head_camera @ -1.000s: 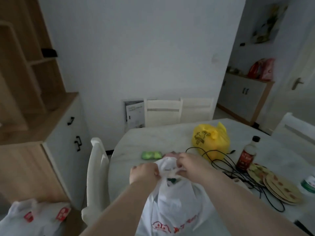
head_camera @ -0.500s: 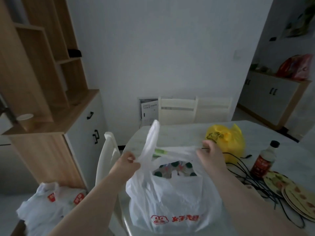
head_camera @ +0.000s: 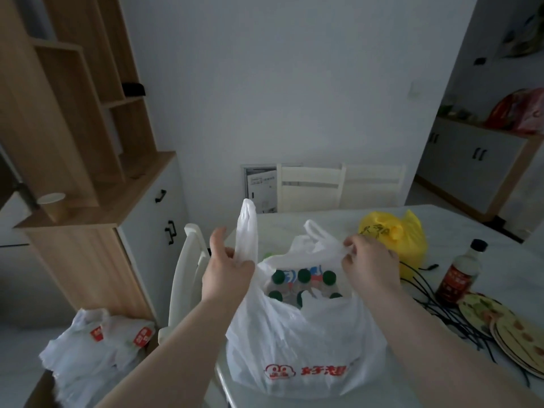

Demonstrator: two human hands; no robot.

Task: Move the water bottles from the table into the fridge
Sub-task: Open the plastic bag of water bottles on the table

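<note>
On the far left, a paper cup (head_camera: 52, 205) stands on a wooden cabinet (head_camera: 88, 207). Below it, on the floor, lies a white bag with red marks (head_camera: 97, 351). A white chair (head_camera: 188, 278) stands just beside the table (head_camera: 471, 240).

The left hand (head_camera: 228, 272) grips one handle of the big white bag (head_camera: 300, 343). Its fingers are curled around the handle, and the thumb sticks up. The handle stands tall above the hand. The bag sits on the near edge of the table, and its mouth is pulled open. Inside it are the water bottles (head_camera: 303, 282), packed close together. Only their dark green caps and a bit of wrapping show.

The right hand (head_camera: 369, 267) pinches the other side of the bag's rim between its fingertips, with the fingers bent tight.

Behind that hand sits a tied yellow bag (head_camera: 394, 240). Black cords (head_camera: 435, 307) lie in a tangle on the table. A dark bottle with a red label (head_camera: 460, 275) stands upright near them. On the far right, plates (head_camera: 518, 340) with a pattern lie stacked.
</note>
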